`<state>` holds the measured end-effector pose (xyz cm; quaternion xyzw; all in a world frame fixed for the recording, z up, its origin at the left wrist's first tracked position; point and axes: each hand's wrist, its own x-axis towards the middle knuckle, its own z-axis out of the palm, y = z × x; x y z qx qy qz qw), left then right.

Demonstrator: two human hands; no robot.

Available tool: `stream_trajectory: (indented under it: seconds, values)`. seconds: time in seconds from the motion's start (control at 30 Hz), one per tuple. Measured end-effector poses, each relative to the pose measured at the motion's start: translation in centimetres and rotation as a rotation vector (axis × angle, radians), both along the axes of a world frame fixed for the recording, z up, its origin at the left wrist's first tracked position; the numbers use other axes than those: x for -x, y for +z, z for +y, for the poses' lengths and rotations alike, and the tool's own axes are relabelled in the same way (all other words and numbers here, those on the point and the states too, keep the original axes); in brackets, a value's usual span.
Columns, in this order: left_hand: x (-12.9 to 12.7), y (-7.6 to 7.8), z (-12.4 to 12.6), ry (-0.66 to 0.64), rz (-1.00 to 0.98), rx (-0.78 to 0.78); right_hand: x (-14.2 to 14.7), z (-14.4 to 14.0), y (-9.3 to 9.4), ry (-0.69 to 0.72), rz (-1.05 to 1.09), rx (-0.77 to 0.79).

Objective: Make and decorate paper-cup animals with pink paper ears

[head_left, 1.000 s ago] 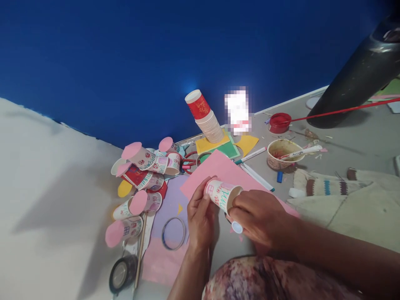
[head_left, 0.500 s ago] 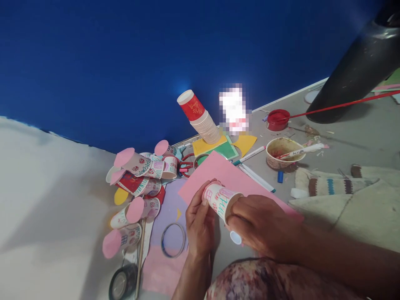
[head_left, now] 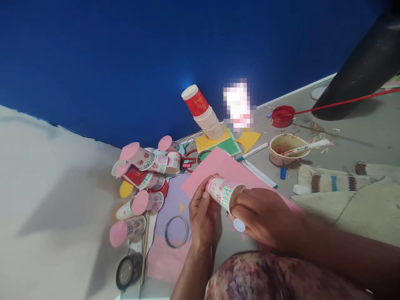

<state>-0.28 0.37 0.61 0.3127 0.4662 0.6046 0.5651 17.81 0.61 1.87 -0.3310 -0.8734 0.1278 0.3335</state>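
A decorated paper cup lies on its side between both hands, above a pink sheet on the floor; the left hand closes its fingers around the cup's closed end; the right hand is curled at the cup's open mouth and grips a small white-tipped tube, of which only the tip shows; left of the hands sits a heap of decorated cups with pink discs; a tape ring lies just beside the left hand; a stack of plain cups leans against the blue wall; a paint-stained bowl stands well apart to the right.
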Motion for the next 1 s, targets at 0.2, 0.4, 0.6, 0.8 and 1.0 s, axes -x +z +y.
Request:
stream_trajectory:
  seconds: [0.2,0.4,0.6,0.8,1.0]
  values:
    - [0.7,0.0,0.3,0.053,-0.038,0.019,-0.1,0.4,-1.0,-0.081,0.094,0.0]
    - [1.5,0.0,0.5,0.05,-0.056,0.054,0.0,1.0,-1.2,-0.113,0.222,-0.069]
    - [1.6,0.1,0.5,0.023,-0.092,0.044,-0.2,1.3,-1.4,-0.065,0.188,-0.074]
    - [1.5,0.2,0.5,0.016,-0.075,0.036,-0.5,1.1,-1.8,-0.037,0.162,-0.009]
    - [1.9,0.0,0.1,0.001,0.009,0.034,-0.4,1.2,-2.2,-0.054,0.179,0.043]
